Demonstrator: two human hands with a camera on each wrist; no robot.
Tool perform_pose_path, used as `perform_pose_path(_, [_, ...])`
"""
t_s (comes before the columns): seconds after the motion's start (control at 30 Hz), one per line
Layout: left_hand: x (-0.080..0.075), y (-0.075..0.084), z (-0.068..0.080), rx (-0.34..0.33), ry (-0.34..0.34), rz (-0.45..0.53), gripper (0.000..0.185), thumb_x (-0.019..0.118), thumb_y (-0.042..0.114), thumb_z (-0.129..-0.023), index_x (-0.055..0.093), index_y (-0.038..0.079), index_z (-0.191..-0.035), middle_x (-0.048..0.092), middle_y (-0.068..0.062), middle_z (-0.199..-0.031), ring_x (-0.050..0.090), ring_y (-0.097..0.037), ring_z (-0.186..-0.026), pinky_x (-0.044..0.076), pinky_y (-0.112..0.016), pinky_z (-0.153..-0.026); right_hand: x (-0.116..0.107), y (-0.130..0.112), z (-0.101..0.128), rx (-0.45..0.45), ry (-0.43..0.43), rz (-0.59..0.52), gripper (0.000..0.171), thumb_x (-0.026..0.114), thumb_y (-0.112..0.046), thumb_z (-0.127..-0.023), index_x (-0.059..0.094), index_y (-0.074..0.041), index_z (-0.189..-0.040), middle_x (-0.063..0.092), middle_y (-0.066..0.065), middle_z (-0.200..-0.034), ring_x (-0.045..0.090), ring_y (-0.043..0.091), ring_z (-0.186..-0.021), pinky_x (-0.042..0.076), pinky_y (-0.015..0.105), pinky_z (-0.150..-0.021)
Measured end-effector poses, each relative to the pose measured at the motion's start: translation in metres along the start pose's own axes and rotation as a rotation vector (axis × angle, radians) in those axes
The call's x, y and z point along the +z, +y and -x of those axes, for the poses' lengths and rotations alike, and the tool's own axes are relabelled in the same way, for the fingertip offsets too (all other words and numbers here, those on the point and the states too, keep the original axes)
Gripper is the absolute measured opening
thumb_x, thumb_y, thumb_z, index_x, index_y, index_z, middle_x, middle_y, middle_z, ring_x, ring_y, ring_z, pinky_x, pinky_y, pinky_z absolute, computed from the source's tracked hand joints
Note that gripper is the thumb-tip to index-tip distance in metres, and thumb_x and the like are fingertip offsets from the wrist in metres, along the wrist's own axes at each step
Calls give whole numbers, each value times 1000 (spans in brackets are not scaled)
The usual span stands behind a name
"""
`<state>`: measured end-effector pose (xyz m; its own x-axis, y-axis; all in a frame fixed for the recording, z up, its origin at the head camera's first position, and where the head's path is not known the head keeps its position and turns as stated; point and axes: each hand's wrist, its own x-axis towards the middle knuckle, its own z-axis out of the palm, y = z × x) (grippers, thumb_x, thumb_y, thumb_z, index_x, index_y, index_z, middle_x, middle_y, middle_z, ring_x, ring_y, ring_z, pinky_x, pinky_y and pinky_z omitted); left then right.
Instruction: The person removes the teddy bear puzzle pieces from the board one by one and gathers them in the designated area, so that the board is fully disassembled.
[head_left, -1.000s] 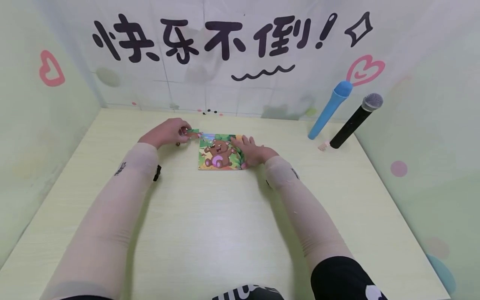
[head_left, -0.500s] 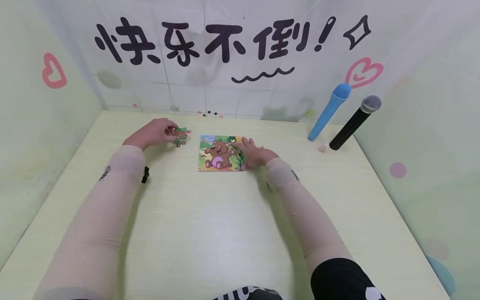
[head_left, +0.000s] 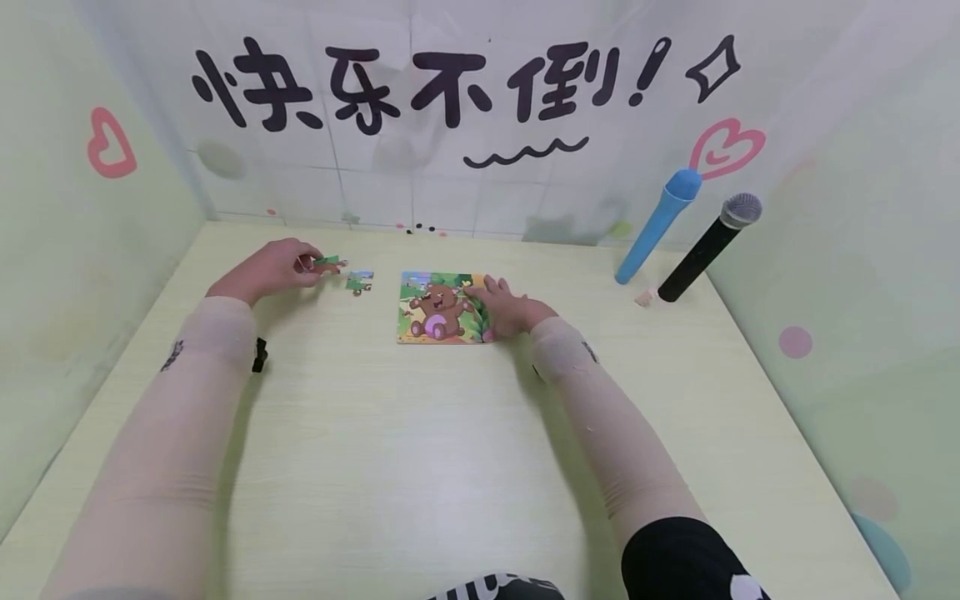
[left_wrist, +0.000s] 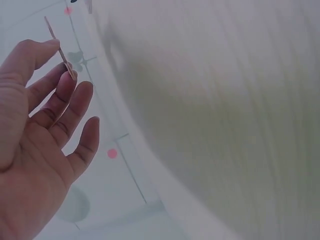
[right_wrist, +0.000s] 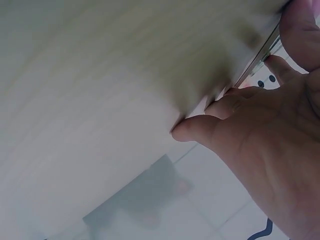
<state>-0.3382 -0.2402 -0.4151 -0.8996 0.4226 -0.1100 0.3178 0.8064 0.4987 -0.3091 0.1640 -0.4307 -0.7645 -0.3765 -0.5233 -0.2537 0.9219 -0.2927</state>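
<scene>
While pale wood-grain table (head_left: 450, 467) spreads nearest, bear puzzle (head_left: 435, 313) lies flat toward back, right hand (head_left: 513, 307) resting on its right side, fingers extended. Left hand (head_left: 272, 268) pinches green-and-brown puzzle piece (head_left: 327, 264), perhaps just above table; view too small for certainty. Loose piece (head_left: 359, 282) between left hand and puzzle. At right: blue microphone (head_left: 660, 225), black microphone (head_left: 705, 252). Behind: white backdrop (head_left: 442, 187) with dark lettering (head_left: 450, 60). Since earlier frame: left hand farther left, loose piece uncovered, puzzle unmoved.

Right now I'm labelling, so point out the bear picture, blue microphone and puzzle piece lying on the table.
Bear picture (head_left: 438, 309): head view, bear's body.
Blue microphone (head_left: 651, 237): head view, mid-handle.
Puzzle piece (head_left: 357, 282): head view, its middle.
</scene>
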Motion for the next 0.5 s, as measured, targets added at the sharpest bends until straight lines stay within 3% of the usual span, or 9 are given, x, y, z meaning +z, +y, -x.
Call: perform_pose_path(0.5, [6, -22, -2, -55, -68, -72, 43, 64, 5, -94, 56, -11, -133, 58, -27, -116, 53, -38, -103, 44, -58, -96, 3, 4, -2, -17, 10, 19, 93, 68, -20, -96, 6, -31, -164, -16, 11, -169, -16, 35, -153, 4, 67, -118])
